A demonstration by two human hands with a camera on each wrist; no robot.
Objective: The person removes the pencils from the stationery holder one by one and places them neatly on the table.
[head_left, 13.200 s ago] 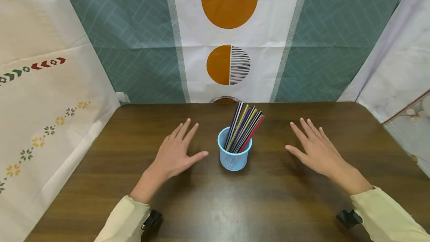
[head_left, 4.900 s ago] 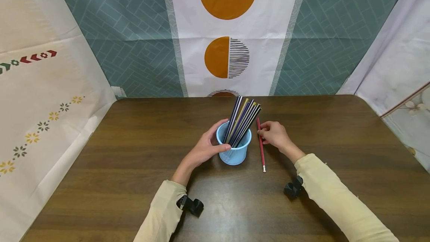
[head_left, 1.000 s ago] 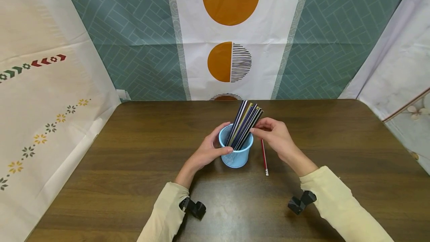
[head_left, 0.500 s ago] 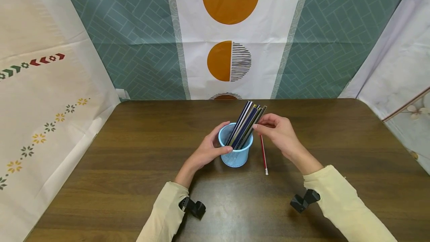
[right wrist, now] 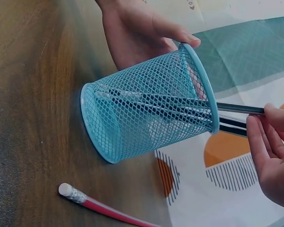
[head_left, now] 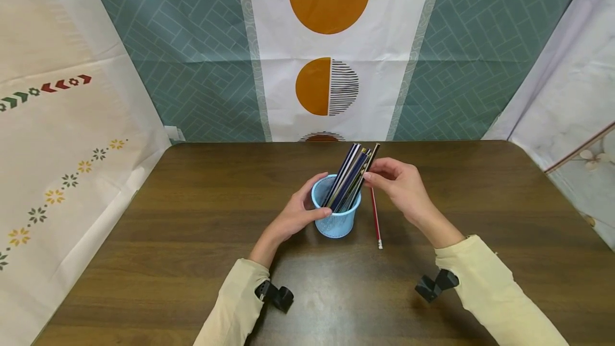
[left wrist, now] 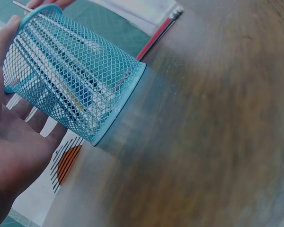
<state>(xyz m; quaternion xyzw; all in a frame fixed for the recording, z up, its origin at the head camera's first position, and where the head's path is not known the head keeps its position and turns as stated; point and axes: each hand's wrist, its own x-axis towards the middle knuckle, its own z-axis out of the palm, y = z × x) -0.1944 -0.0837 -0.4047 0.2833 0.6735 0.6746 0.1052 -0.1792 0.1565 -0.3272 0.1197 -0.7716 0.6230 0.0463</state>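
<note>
A light-blue mesh pencil cup (head_left: 336,226) stands on the table with several striped pencils (head_left: 342,178) leaning right in it. My left hand (head_left: 294,217) holds the cup from the left, thumb at the near rim and fingers round the far side. With thumb and fingertips, my right hand (head_left: 400,181) pinches a black pencil (right wrist: 239,109) near its upper part; its lower end is inside the cup, seen through the mesh in the right wrist view. A red pencil (head_left: 377,220) lies on the table just right of the cup, white eraser towards me, its far end hidden behind the right hand.
The brown wooden table (head_left: 192,228) ends at the back against a green and white patterned cloth (head_left: 202,84). Pale cloths hang at left and right. A small black wrist camera (head_left: 275,296) sits at each sleeve.
Earlier, the red pencil went from the cup to the table, and the left hand took the cup. Over the last second, the right hand has shifted slightly right, tilting and raising the black pencil.
</note>
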